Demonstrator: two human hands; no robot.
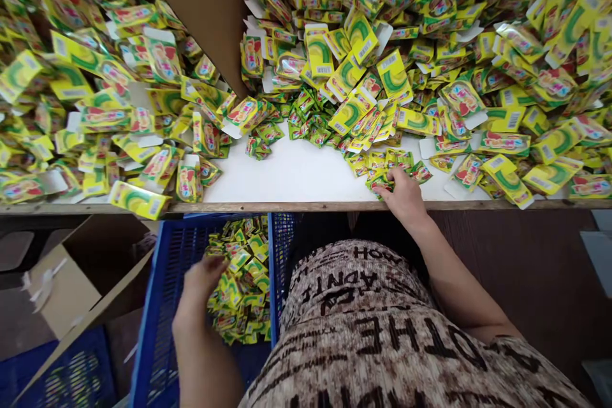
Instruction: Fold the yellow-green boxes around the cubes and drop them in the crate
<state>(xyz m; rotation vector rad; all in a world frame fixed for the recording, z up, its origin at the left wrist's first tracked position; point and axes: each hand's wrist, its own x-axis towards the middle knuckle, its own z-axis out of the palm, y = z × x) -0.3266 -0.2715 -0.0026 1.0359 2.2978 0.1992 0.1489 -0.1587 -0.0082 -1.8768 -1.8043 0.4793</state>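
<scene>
- The fingers [396,174] of the right hand [406,196] were nearly closed, thumb and forefinger pinching a green packet [381,180] at the near edge of its little heap.
- That green packet lay between the fingertips, over the white counter [296,175]; the counter's wooden edge ran just on the near side of them.
- More small packets [400,158] lay just beyond the same fingers, close against them, with a few to their right.
- Farther off, to the left of those fingers and beyond, sat a green packet cluster [313,118], well apart from them.
- Yellow cartons [354,111], many with flaps open, were piled beyond the right fingers and to both sides.
- The left hand [201,277] hung over a blue crate [274,280], lower than the counter; its fingers were curled, but blur hid their tips, so I could not tell whether they had hold of anything.
- Yellow-green packets [246,293] filled much of the crate, right beside and below the left fingers.
</scene>
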